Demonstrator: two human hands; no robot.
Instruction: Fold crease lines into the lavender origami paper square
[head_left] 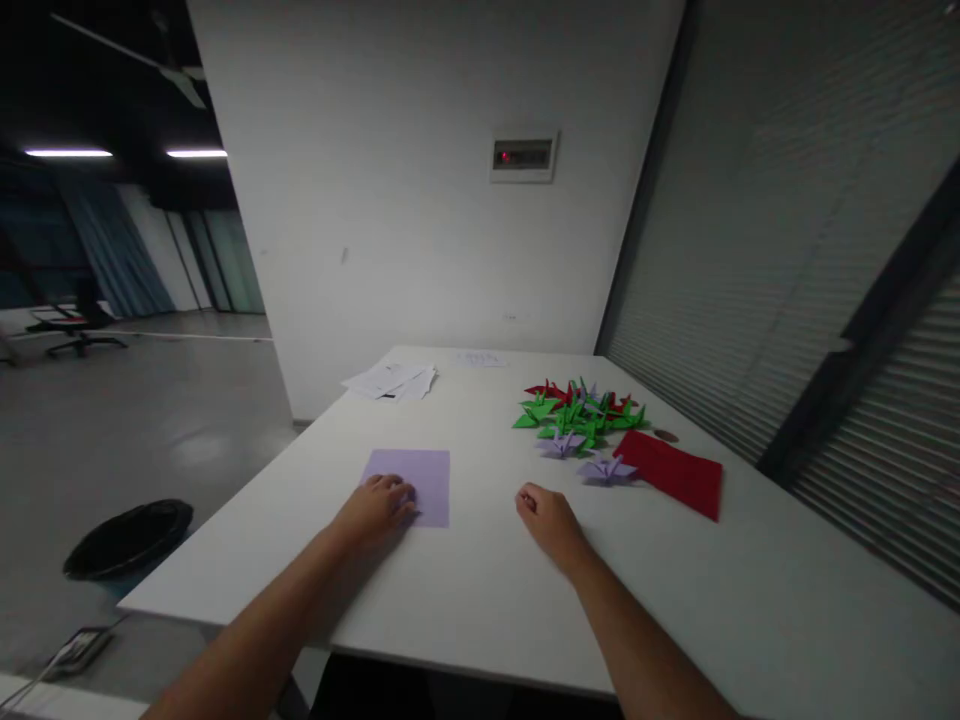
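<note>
L hand: left hand (386, 505) open, resting on purple sheet (433, 485) | right hand (553, 522) curled closed, contents unclear | done: paper cranes (581, 418) heaped | left: purple sheet unfolded

Loose papers (394, 380) lie at the far left of the worktop (480, 590). A bin (131, 545) stands on the floor (217, 420) beside it, a chair (86, 312) near a blue curtain (124, 255).
</note>
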